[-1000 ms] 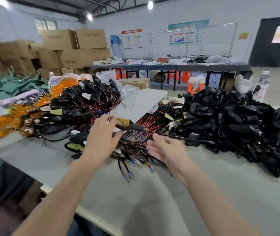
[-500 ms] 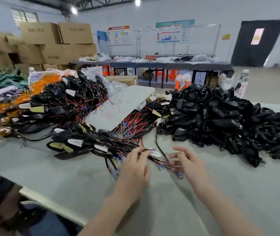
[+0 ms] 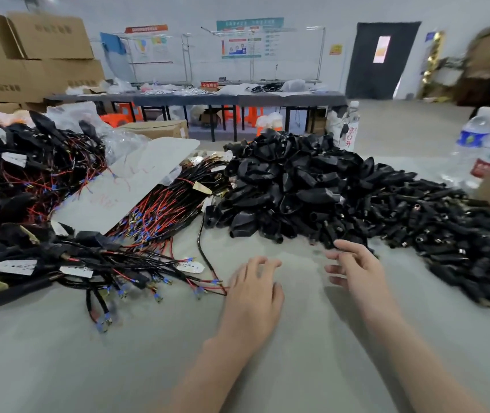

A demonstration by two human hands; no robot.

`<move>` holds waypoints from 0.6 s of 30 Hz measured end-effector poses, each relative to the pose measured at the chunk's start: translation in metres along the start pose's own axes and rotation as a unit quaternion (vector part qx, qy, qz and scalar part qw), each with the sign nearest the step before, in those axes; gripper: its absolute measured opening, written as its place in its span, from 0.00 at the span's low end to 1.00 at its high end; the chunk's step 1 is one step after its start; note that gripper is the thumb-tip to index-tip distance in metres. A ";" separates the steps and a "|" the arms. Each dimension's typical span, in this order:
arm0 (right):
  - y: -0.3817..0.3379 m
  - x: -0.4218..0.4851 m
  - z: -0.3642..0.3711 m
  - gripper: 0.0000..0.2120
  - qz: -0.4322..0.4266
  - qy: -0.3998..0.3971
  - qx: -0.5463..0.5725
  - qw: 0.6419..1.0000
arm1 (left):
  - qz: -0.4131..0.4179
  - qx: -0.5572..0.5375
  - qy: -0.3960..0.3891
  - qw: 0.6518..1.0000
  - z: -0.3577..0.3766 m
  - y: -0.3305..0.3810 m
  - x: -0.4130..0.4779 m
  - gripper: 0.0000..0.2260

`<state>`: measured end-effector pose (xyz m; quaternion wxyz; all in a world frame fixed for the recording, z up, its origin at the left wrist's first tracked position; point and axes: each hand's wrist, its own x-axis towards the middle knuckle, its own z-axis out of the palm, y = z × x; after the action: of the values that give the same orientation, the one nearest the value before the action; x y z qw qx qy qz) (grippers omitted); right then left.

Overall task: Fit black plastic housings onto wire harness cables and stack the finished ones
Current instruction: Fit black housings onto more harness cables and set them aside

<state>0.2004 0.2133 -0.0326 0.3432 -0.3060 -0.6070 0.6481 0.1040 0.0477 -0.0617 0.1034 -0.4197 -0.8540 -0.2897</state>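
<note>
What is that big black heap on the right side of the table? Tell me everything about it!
The heap of black housings is a loose mound of many small shells that look like glossy plastic, hollow with open ends, lying every which way. It is tallest at the back left and spreads low toward the right. It rests on the grey table. Its left edge meets the bundle of red and black wires. The right hand hovers open by its front edge, holding nothing.

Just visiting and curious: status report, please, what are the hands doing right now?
Left hand open, empty, by harness cables. Right hand open, empty, by black housings pile. Nothing in the way.
</note>
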 end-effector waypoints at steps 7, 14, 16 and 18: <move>0.013 0.024 -0.016 0.12 -0.014 0.038 0.030 0.999 | -0.109 0.093 0.078 0.987 0.015 -0.011 0.050 0.16; 0.024 0.032 -0.028 0.18 -0.100 0.119 -0.133 0.979 | -0.226 0.188 0.059 0.954 -0.015 -0.063 0.098 0.14; 0.026 0.033 -0.031 0.21 -0.094 0.101 -0.185 0.973 | -0.302 0.208 0.008 0.930 -0.025 -0.078 0.106 0.19; 0.025 0.033 -0.032 0.23 -0.071 0.069 -0.235 0.967 | -0.351 0.197 -0.036 0.915 -0.032 -0.086 0.110 0.19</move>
<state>0.2055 0.2575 -0.0593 0.3480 -0.3777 -0.7374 0.4388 -0.0337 0.0601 -0.0251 0.0448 -0.0738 -0.9893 -0.1177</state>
